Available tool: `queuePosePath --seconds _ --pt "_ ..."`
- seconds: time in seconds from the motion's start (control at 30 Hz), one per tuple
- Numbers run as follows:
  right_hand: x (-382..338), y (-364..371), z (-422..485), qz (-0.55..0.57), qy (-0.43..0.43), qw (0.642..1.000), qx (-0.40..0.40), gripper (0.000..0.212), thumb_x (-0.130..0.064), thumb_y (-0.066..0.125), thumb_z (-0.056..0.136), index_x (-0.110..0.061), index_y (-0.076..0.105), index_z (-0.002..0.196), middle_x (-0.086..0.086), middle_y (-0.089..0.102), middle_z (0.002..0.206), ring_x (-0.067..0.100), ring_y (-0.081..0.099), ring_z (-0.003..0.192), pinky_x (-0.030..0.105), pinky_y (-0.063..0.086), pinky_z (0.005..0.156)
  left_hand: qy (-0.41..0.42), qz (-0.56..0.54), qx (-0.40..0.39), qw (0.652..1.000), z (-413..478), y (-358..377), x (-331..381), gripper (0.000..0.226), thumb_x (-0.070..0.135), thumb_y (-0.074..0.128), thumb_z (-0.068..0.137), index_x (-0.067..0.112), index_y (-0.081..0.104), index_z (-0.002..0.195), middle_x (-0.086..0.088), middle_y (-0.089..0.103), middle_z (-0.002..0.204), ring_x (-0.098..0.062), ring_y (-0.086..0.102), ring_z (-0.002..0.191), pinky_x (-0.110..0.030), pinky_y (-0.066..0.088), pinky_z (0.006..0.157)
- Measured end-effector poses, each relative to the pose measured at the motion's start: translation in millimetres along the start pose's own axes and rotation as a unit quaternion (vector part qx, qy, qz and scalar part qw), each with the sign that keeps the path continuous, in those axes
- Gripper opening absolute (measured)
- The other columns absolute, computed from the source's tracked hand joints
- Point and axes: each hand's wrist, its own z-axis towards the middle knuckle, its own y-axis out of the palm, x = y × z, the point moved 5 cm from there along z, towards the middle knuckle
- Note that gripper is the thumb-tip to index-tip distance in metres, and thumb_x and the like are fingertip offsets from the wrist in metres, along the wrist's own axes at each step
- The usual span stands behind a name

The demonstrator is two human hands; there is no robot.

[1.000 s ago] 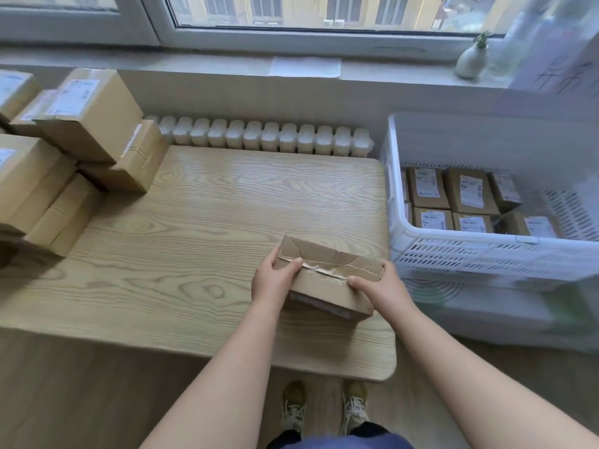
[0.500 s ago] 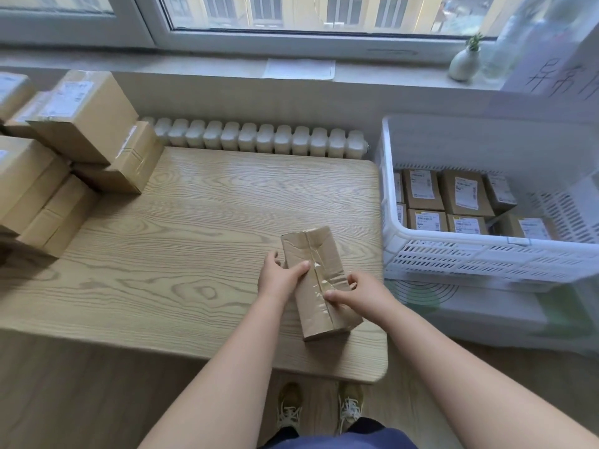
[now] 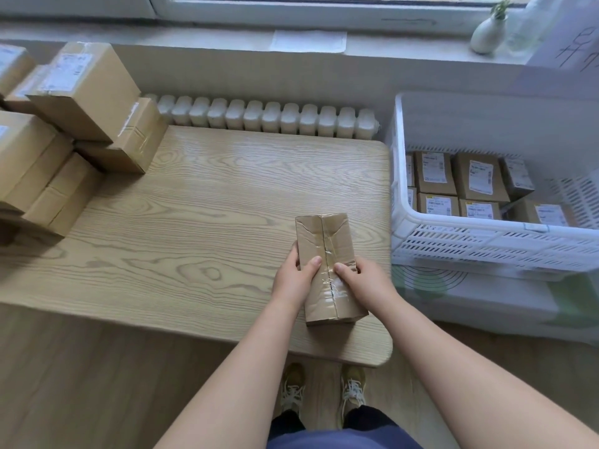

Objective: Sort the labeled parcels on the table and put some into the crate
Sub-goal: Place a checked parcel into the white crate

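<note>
parcel | both hands grip sides, thumbs on top, lengthwise

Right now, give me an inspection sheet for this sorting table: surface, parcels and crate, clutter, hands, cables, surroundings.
Surface: wooden table, rounded corners.
Job's things: parcel held at the table's near right, taped seam up, no label showing; stack of boxes at the far left; white crate right of the table, with labeled boxes inside, labels up.
Clutter: nothing seen.
Hands: left hand grips the parcel's left side; right hand grips its right side; both thumbs on top.
Cables: nothing seen.
Surroundings: radiator behind the table; sill with vase and paper; wood floor.
</note>
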Motion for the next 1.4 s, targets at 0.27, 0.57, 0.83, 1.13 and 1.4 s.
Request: queuePosePath --seconds 0.27,0.57,0.83,1.13,1.4 --pt "-0.3 0.6 2.4 -0.022 -0.010 1.000 0.003 0.023 -0.040 0.062 0.097 -0.019 0.071 0.094 0.002 0.073 0.094 0.025 0.066 0.096 0.037 0.050 0.082 0.001 0.026 0.009 1.000 1.7 -0.4 0.3 0.046 0.020 0.066 0.097 0.028 0.057 0.142 0.008 0.073 0.117 -0.010 0.067 0.108 -0.019 0.048 0.088" --pt "3.6 0.6 -3.7 0.020 0.002 1.000 0.003 0.022 -0.047 0.060 0.097 -0.026 0.067 0.093 -0.010 0.069 0.091 0.019 0.066 0.099 0.033 0.047 0.080 -0.022 -0.029 -0.009 0.999 -0.1 -3.9 -0.2 0.046 0.013 0.070 0.094 0.023 0.061 0.138 0.002 0.075 0.115 -0.016 0.070 0.108 -0.034 0.054 0.100" --pt "20.9 17.9 -15.1 0.109 0.083 0.991 0.001 0.059 -0.054 0.034 0.106 -0.014 0.059 0.141 0.006 0.059 0.143 0.028 0.051 0.135 0.037 0.038 0.110 -0.149 -0.264 -0.037 0.952 -6.3 -24.1 -15.7 0.032 0.004 0.066 0.095 0.013 0.063 0.125 -0.004 0.079 0.097 -0.016 0.076 0.080 -0.032 0.062 0.066" --pt "28.6 1.5 -10.9 0.115 0.084 0.988 0.054 0.027 -0.040 0.067 0.094 -0.015 0.065 0.104 -0.002 0.067 0.099 0.021 0.061 0.100 0.032 0.044 0.082 -0.171 -0.143 0.067 0.972 5.8 -29.5 -23.2 0.031 0.015 0.064 0.100 0.008 0.059 0.129 -0.007 0.070 0.109 -0.020 0.068 0.094 -0.027 0.055 0.070" --pt "16.2 3.0 1.1 0.108 0.083 0.989 0.060 0.021 -0.028 0.070 0.092 -0.018 0.068 0.111 0.001 0.072 0.106 0.024 0.066 0.105 0.037 0.050 0.093 -0.156 -0.024 0.028 0.987 20.3 -12.3 -1.7 0.064 0.059 0.037 0.104 0.012 0.058 0.142 -0.008 0.057 0.146 -0.029 0.051 0.136 -0.042 0.038 0.117"
